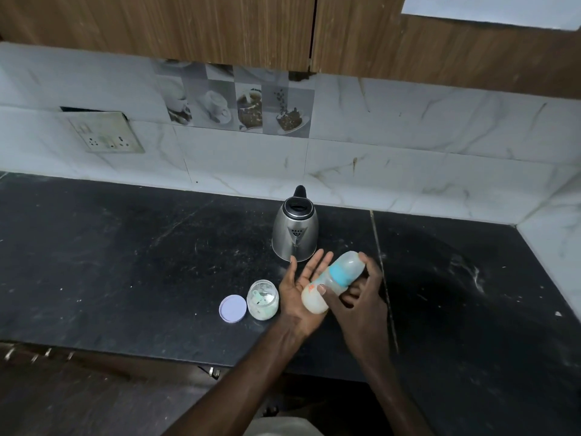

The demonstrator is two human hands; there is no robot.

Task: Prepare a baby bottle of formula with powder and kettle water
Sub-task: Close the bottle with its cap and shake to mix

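The person holds a baby bottle (330, 283) between 2 hands above the dark tabletop (125, 262), in front of the kettle (295, 232). The bottle lies tilted, its rounded bottom toward the person and its capped top pointing away to the right. It has a blue ring (341, 273) below a clear cap, and milky white liquid fills its lower part. The left hand (300, 297) is open with the palm up and the fingers spread, and the bottom of the bottle rests against this palm; the hand does not wrap around it. The right hand (361, 294) has its grip closed around the bottle, with the thumb on the body near red markings and the fingers curled at the cap end. The steel kettle stands upright near the tiled wall (408, 146), with a black handle and lid. Just left of the left hand stands an open clear jar (262, 299) with white powder and a pale green scoop inside. Its lilac lid (232, 309) lies flat beside the jar.
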